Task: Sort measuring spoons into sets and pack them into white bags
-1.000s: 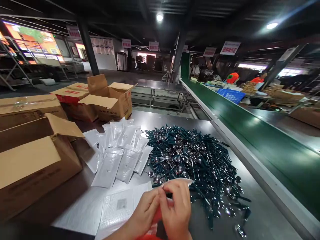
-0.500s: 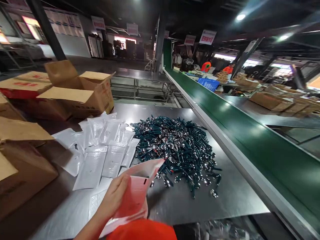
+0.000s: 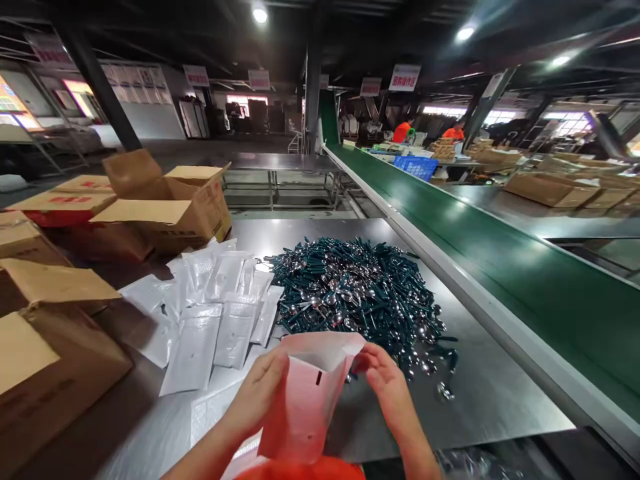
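My left hand grips the left edge of a white bubble mailer pouch whose mouth is spread wide. My right hand pinches the pouch's right top corner. The pouch is held upright above the near edge of the steel table. Just beyond it lies a big heap of dark green-handled metal spoons. Several flat white pouches are fanned out to the left of the heap.
Open cardboard boxes stand at the table's left and back left, one large box at the near left. A green conveyor belt runs along the right. Two people in orange work far back.
My right hand has come back into view and taken the pouch's right corner. The pouch now stands more upright with its mouth spread wider. The view tilted slightly.
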A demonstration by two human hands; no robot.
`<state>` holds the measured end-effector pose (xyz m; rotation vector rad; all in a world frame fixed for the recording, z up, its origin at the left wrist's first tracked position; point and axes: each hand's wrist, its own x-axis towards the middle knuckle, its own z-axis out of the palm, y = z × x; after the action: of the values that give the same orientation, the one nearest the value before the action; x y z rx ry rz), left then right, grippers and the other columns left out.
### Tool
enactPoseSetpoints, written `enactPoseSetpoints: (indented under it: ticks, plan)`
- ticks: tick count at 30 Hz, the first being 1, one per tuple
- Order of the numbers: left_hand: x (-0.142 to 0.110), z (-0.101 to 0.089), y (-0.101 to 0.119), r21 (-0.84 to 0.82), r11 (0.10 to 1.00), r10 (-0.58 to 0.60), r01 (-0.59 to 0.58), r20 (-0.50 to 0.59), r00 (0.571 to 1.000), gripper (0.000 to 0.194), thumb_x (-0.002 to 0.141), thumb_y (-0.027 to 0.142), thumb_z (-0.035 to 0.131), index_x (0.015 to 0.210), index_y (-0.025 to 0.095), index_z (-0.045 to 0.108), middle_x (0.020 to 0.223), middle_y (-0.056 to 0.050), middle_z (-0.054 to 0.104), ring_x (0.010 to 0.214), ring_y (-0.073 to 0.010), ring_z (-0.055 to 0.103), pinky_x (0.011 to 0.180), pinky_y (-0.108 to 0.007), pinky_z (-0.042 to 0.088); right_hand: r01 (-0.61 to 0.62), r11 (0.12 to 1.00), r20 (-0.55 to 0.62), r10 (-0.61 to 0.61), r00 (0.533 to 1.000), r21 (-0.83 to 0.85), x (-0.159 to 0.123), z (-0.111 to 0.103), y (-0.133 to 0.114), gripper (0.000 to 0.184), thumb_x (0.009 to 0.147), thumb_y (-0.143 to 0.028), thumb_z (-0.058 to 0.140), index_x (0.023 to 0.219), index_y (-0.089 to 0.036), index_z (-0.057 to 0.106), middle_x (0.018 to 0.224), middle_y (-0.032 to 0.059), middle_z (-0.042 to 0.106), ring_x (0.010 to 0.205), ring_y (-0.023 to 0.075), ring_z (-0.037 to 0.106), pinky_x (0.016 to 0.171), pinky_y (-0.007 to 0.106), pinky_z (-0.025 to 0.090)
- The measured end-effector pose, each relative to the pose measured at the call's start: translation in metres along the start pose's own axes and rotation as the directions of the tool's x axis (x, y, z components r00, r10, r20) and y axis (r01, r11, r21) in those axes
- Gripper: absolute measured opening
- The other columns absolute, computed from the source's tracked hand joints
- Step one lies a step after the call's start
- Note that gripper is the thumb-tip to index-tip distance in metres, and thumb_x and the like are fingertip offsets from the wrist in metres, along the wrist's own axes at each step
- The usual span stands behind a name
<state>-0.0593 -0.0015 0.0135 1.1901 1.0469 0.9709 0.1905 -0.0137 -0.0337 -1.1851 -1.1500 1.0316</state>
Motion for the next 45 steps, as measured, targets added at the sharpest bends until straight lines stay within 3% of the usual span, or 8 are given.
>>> enactPoseSetpoints:
  ticks: [5, 11, 17, 23, 30, 35, 40, 45]
  plan:
    - [-0.003, -0.006, 0.007, -0.071, 0.996, 0.047, -0.045, 0.017, 0.999, 0.051, 0.088, 0.062, 0.048, 0.096, 0.018, 0.074, 0.089, -0.006, 0.075, 0.078, -0.0209, 0.065, 0.078, -0.031, 0.053, 0.091, 0.98, 0.226, -0.049, 0.973, -0.178, 0.009, 0.043, -0.049, 0.039, 0.087, -0.051, 0.059, 0.098, -0.017, 0.074, 0.085, 0.0085, 0.076, 0.077, 0.0234, 0.071, 0.071, 0.031, 0.057]
    - [-0.004, -0.027, 0.021, 0.279, 0.92, 0.293, -0.274, -0.029, 0.956, 0.05, 0.09, 0.058, 0.045, 0.098, 0.021, 0.078, 0.095, -0.008, 0.078, 0.086, -0.024, 0.07, 0.078, -0.03, 0.053, 0.368, 0.856, 0.311, -0.261, 0.914, -0.363, 0.009, 0.036, -0.051, 0.031, 0.089, -0.031, 0.051, 0.105, -0.023, 0.076, 0.097, 0.0058, 0.078, 0.085, 0.0231, 0.074, 0.078, 0.031, 0.06]
    - [-0.004, -0.045, 0.037, 0.457, 0.792, 0.385, -0.405, 0.143, 0.912, 0.031, 0.091, 0.036, 0.051, 0.107, 0.027, 0.076, 0.102, -0.007, 0.078, 0.09, -0.0231, 0.074, 0.075, -0.025, 0.054, 0.379, 0.876, 0.309, -0.286, 0.907, -0.3, 0.011, 0.039, -0.059, 0.037, 0.093, -0.028, 0.045, 0.122, -0.02, 0.066, 0.104, 0.0067, 0.076, 0.093, 0.021, 0.074, 0.081, 0.029, 0.059]
    - [0.003, -0.058, 0.054, 0.338, 0.845, 0.381, -0.414, 0.16, 0.91, 0.028, 0.088, 0.04, 0.059, 0.102, 0.025, 0.077, 0.091, -0.009, 0.079, 0.076, -0.0224, 0.074, 0.066, -0.026, 0.054, 0.449, 0.862, 0.292, -0.378, 0.878, -0.234, 0.014, 0.038, -0.076, 0.032, 0.085, -0.023, 0.056, 0.113, -0.022, 0.07, 0.091, 0.0049, 0.078, 0.075, 0.0184, 0.074, 0.066, 0.023, 0.059]
    - [0.002, -0.061, 0.063, 0.086, 0.857, 0.445, -0.508, 0.375, 0.813, 0.03, 0.09, 0.032, 0.055, 0.084, 0.019, 0.081, 0.076, -0.009, 0.078, 0.064, -0.0185, 0.071, 0.06, -0.025, 0.049, 0.592, 0.806, 0.389, -0.545, 0.743, 0.001, 0.022, 0.034, -0.082, 0.037, 0.077, -0.003, 0.049, 0.084, -0.028, 0.077, 0.074, -0.0007, 0.074, 0.065, 0.0148, 0.069, 0.058, 0.021, 0.052]
    - [0.0, -0.051, 0.056, 0.079, 0.873, 0.458, -0.481, 0.204, 0.865, 0.034, 0.085, 0.043, 0.057, 0.077, 0.017, 0.077, 0.071, -0.008, 0.075, 0.065, -0.0193, 0.067, 0.062, -0.027, 0.047, 0.545, 0.837, 0.343, -0.525, 0.779, 0.044, 0.015, 0.039, -0.072, 0.023, 0.09, -0.025, 0.05, 0.088, -0.02, 0.073, 0.084, 0.0075, 0.072, 0.073, 0.0208, 0.066, 0.061, 0.029, 0.051]
    - [-0.003, -0.03, 0.041, 0.261, 0.871, 0.455, -0.415, -0.114, 0.883, 0.009, 0.071, 0.024, 0.075, 0.068, 0.019, 0.068, 0.063, 0.0, 0.065, 0.059, -0.0133, 0.059, 0.058, -0.024, 0.044, 0.508, 0.859, 0.055, -0.505, 0.861, -0.065, 0.008, 0.066, -0.06, 0.013, 0.076, -0.016, 0.075, 0.075, -0.022, 0.063, 0.076, 0.0014, 0.067, 0.069, 0.0152, 0.064, 0.059, 0.022, 0.051]
    - [-0.003, -0.019, 0.024, -0.025, 0.913, 0.385, -0.407, -0.279, 0.88, 0.043, 0.07, 0.029, 0.079, 0.109, 0.024, 0.061, 0.067, 0.004, 0.065, 0.057, -0.0129, 0.06, 0.055, -0.023, 0.047, 0.442, 0.876, -0.115, -0.428, 0.897, 0.194, 0.004, 0.085, -0.06, 0.031, 0.075, -0.015, 0.076, 0.087, -0.025, 0.05, 0.072, -0.0037, 0.066, 0.065, 0.0138, 0.064, 0.057, 0.023, 0.055]
